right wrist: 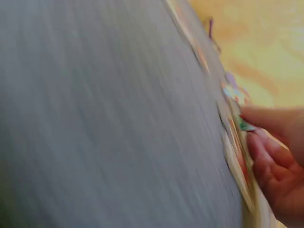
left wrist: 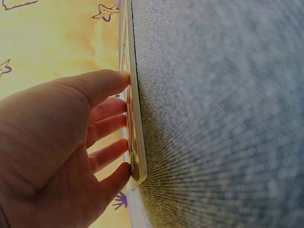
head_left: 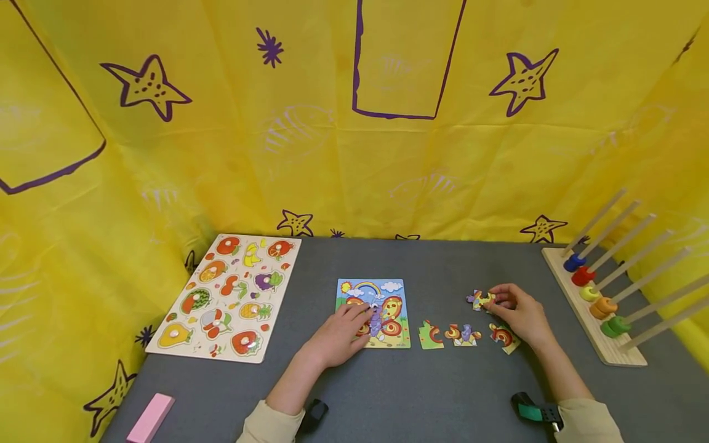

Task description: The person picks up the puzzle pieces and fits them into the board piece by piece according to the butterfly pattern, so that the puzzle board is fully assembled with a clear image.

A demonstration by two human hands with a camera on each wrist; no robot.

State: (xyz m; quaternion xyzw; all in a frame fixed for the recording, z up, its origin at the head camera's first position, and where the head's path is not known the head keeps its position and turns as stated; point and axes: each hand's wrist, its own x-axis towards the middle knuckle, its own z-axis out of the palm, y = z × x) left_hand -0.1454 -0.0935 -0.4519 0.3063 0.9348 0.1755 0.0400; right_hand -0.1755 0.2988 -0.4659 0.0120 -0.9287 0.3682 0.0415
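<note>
Pinching a butterfly jigsaw piece [head_left: 479,300], the right hand [head_left: 519,312] could, if lowered carelessly, knock the loose piece [head_left: 504,338] nearest it askew; the left hand [head_left: 340,333] lies loosely spread on the butterfly picture board [head_left: 392,314], which sideways pressure might slide across the counter [head_left: 421,394].

No text, label, brand or number can be read. On the butterfly board [head_left: 390,315], a tiny mark near the lower right corner is too small to decipher; whether it is lettering or part of the printed picture cannot be told.
</note>
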